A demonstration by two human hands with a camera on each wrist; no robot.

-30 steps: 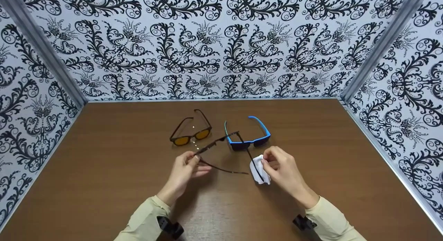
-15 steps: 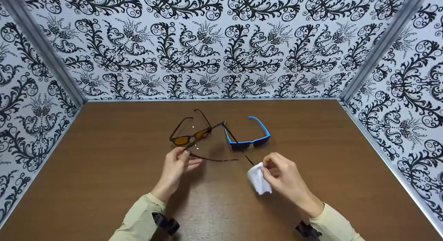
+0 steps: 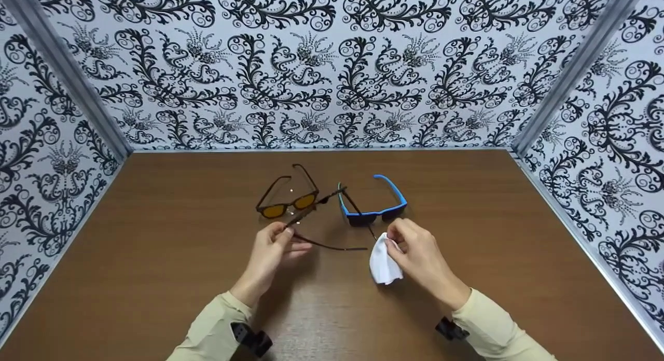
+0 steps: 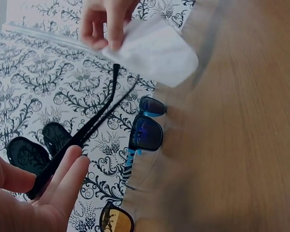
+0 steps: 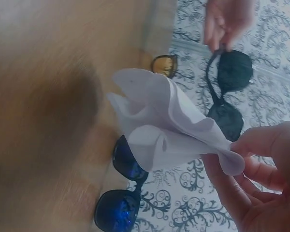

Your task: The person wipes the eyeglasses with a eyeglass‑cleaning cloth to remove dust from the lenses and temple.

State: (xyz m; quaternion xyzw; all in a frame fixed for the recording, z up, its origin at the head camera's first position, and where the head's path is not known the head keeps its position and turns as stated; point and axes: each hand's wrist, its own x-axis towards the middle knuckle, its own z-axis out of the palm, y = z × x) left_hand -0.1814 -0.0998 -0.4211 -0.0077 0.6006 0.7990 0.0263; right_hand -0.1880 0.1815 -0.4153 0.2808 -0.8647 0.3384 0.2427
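Near the middle of the head view, my left hand (image 3: pixel 275 247) pinches dark-lensed sunglasses (image 5: pixel 234 70) at one front corner by the hinge, with both temples unfolded and pointing toward the right hand. My right hand (image 3: pixel 417 252) pinches a white cleaning cloth (image 3: pixel 385 260) by its gathered upper edge, and the rest hangs in loose folds. The far temple's tip is hidden behind the cloth in the head view; whether they touch I cannot tell. Behind the hands lie blue-framed sunglasses (image 3: pixel 392 212) and dark-framed glasses with orange lenses (image 3: pixel 273 211), both with temples unfolded.
Under everything is a brown wooden table (image 3: pixel 181 278). Patterned black-and-white walls (image 3: pixel 311 70) stand at its back and sides, joined by grey corner posts (image 3: pixel 576 65). Small bright light spots show around the orange-lensed glasses.
The held sunglasses shifted left and away, then came partly back right. My right hand moved down, then up and slightly left; the cloth now covers the far temple's tip, which was in sight one second ago.
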